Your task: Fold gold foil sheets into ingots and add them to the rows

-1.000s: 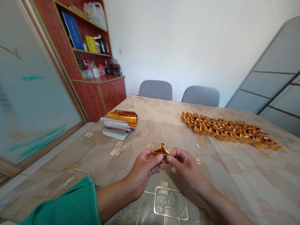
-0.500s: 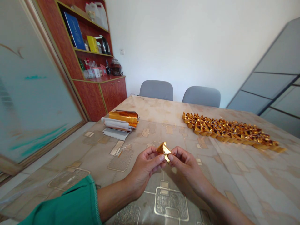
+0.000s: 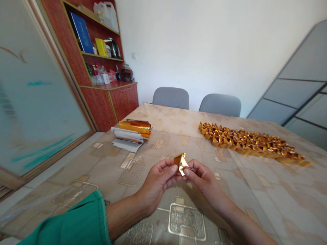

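Above the patterned tablecloth, a piece of shiny gold foil paper [image 3: 181, 162], folded into a pointed shape, is held between both hands. My left hand [image 3: 161, 175] pinches its left side with thumb and fingers. On its right side, my right hand [image 3: 199, 173] grips the edge between thumb and forefinger. Fingertips partly cover the lower part of the fold. Rows of folded gold paper pieces [image 3: 245, 141] stand packed together at the right of the table. A stack of gold and white foil sheets [image 3: 134, 131] lies at the left, curled over.
The table [image 3: 168, 117] wears a cloth with a pattern of squares. Behind it stand two grey chairs [image 3: 170, 97] against the white wall. A red-brown cabinet [image 3: 99, 102] with bottles and a kettle is at the back left, beside a frosted sliding door [image 3: 38, 85].
The gold paper has turned slightly and shifted a little to the right in my fingers, showing more of its front face. Both hands stay in nearly the same place.
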### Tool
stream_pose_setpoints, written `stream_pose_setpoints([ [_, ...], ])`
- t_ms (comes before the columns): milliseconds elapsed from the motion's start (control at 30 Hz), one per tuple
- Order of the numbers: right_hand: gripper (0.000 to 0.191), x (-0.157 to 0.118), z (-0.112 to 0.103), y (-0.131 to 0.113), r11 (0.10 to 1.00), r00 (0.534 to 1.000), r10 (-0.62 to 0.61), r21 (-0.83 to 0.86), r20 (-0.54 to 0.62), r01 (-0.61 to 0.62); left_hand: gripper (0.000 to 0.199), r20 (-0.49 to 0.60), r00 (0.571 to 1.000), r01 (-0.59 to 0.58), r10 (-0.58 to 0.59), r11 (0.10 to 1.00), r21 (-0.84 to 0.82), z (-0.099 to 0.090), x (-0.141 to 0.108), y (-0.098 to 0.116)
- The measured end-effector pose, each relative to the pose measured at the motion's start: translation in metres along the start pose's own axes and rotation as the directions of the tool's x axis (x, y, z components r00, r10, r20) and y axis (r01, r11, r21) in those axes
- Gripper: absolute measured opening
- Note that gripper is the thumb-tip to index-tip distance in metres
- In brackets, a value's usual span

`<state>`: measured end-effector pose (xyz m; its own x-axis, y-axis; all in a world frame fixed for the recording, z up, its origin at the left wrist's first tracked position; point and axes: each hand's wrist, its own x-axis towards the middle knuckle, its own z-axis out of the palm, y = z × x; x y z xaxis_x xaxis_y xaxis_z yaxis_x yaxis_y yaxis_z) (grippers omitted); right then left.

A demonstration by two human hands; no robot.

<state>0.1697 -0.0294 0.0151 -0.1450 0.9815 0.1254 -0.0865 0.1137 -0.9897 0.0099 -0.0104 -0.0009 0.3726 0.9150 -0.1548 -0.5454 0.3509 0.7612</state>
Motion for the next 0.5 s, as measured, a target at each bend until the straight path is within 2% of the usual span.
stream_pose_setpoints([
  [300, 0.036, -0.0007, 0.0007, -0.0008, 0.999, 1.000, 0.019, -0.028, -0.006, -0.019, 0.025, 0.004, 1.000, -0.021, 0.021, 1.000, 0.011, -0.0017, -0.0008, -0.0002],
  [500, 0.033, -0.0026, 0.0041, 0.0025, 1.000, 0.999, 0.002, -0.002, -0.054, -0.002, 0.024, -0.008, 1.000, -0.016, 0.016, 1.000, 0.010, -0.0014, 0.0010, 0.0022],
])
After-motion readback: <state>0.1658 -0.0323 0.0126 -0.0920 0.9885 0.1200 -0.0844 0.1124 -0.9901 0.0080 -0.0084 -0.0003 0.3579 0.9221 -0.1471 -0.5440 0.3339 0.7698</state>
